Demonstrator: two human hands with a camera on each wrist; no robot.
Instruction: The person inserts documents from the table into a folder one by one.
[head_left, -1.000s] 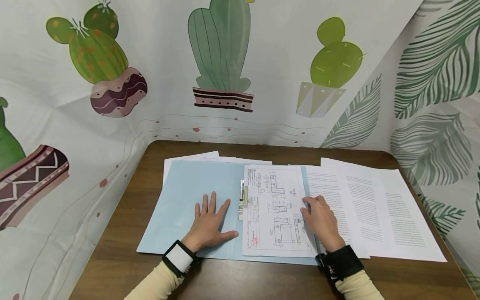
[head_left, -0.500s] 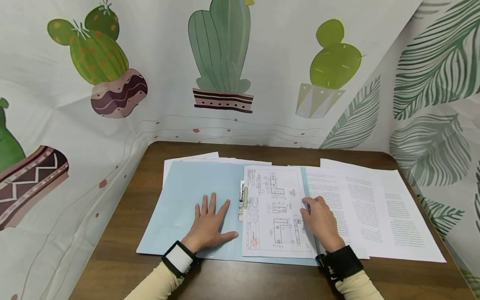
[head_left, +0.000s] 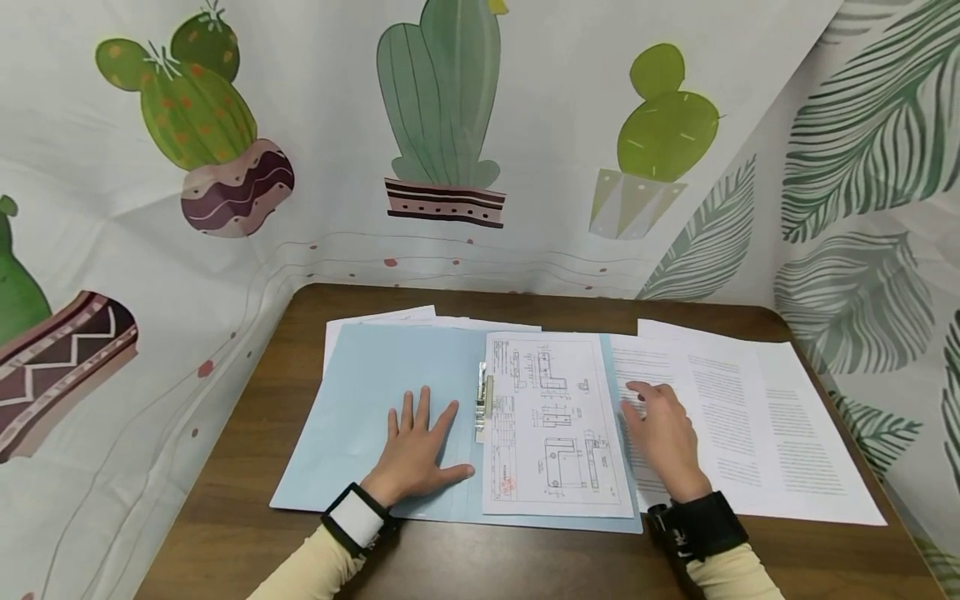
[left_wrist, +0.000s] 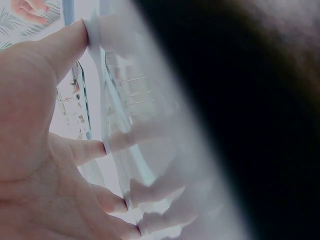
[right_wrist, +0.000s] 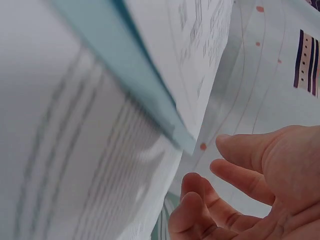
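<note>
A light blue folder [head_left: 390,358] lies spread on the table, with a metal clip [head_left: 482,404] along its middle. On its right half sits a sheet with technical drawings [head_left: 525,492]. My left hand [head_left: 416,454] rests on the left cover, fingers spread; in the left wrist view its fingertips meet the pale cover. Just beyond the folder's right edge, my right hand [head_left: 663,437] is over the printed pages [head_left: 802,433]. Its fingers are loosely bent, and nothing is between them in the right wrist view, where the folder's blue edge [right_wrist: 135,80] runs past.
More white sheets [head_left: 382,315] stick out from behind the folder's upper left. Several overlapping text pages cover the right part of the brown table [head_left: 217,500]. A cloth printed with cacti and leaves [head_left: 555,108] hangs behind and beside the table.
My right hand has moved off the right edge of the drawing sheet, a little to the right, over the text pages. The left hand stays in place on the cover.
</note>
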